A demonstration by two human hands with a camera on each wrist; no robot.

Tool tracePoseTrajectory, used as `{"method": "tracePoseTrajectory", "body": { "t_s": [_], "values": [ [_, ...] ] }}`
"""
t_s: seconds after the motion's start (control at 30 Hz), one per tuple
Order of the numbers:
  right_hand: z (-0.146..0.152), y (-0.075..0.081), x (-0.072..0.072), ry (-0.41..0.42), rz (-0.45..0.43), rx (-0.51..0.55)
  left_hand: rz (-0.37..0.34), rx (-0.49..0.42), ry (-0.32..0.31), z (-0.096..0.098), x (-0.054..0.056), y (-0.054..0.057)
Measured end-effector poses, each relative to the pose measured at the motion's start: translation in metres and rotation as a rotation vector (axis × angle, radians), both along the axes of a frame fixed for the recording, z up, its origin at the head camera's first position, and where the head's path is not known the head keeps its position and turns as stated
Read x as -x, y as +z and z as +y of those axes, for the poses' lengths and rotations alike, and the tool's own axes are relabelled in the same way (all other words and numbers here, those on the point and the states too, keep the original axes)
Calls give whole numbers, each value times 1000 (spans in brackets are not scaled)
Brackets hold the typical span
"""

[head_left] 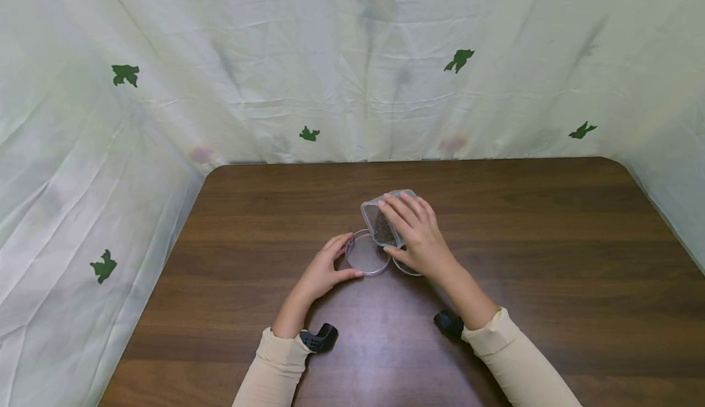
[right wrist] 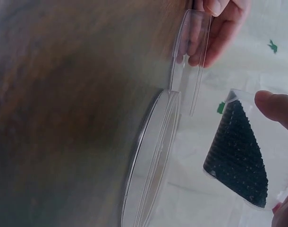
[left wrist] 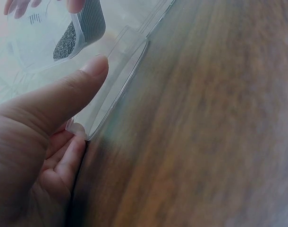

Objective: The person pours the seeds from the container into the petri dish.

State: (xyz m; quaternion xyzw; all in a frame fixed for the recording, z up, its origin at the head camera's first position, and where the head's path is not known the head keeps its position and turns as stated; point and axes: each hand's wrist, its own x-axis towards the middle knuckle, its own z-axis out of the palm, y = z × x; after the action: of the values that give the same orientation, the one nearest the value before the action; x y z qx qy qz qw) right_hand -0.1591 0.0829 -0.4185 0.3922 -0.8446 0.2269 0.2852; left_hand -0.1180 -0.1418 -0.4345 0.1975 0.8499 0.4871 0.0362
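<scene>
Right grip (head_left: 420, 239) clamps a clear boxy tub (head_left: 373, 213) of dark granules (head_left: 384, 229); left grip (head_left: 323, 269) clasps a round clear dish (head_left: 366, 256). Tilt slowly.

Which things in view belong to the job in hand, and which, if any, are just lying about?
In the job:
tilted clear container, in the right hand
dark granules inside it
clear round dish, held by the left hand
second clear round piece beside it, probably

Just surroundings:
wooden table
pale cloth with green shapes
</scene>
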Motion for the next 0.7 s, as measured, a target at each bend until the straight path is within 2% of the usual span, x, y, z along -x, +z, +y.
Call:
{"method": "tracePoseTrajectory", "body": {
  "t_s": [0.7],
  "values": [
    [-1, 1, 0, -10, 0, -20, -19, -5, -9, -1, 1, 0]
  ]
}}
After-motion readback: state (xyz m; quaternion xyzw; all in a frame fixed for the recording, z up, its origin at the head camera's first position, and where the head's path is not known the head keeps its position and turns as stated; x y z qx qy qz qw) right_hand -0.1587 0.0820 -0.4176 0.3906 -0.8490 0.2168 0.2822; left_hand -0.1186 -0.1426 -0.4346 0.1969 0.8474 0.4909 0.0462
